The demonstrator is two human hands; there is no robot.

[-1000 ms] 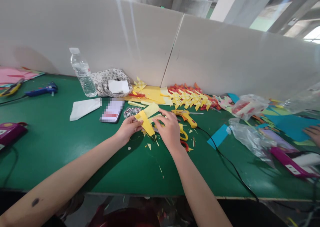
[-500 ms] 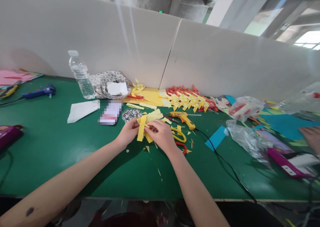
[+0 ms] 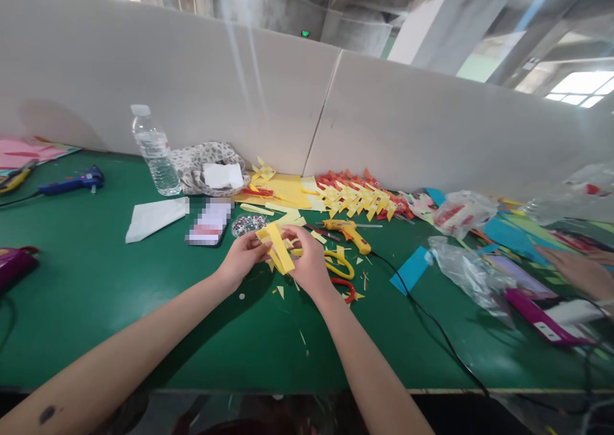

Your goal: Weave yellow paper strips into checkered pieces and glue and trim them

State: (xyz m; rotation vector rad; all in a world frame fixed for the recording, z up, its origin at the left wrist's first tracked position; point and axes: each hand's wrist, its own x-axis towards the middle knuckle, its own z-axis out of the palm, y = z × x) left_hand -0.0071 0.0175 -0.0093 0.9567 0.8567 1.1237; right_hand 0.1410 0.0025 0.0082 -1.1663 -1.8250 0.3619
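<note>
Several yellow paper strips (image 3: 280,248), crossed over one another, are held up above the table's middle. My left hand (image 3: 241,260) pinches their left side between thumb and fingers. At the right side my right hand (image 3: 308,259) is closed on the same strips, its fingertips partly hidden behind them. Just right of that hand lie scissors with yellow and red handles (image 3: 346,270), their blades out of sight. A yellow glue gun (image 3: 349,231) rests beyond them. Behind the strips sits a clear dish of small googly eyes (image 3: 248,224).
Woven yellow paper fish (image 3: 357,199) and orange ones lie along the partition. A water bottle (image 3: 157,153), a patterned pouch (image 3: 211,166) and a phone (image 3: 210,222) are at left. Plastic bags (image 3: 472,275), a black cord (image 3: 436,323) and another person's hand (image 3: 575,272) are at right.
The front yellow strip has turned from nearly upright to a slant, its lower end now farther right. My right hand's fingers have shifted up along the strips. The other person's hand reaches farther into view.
</note>
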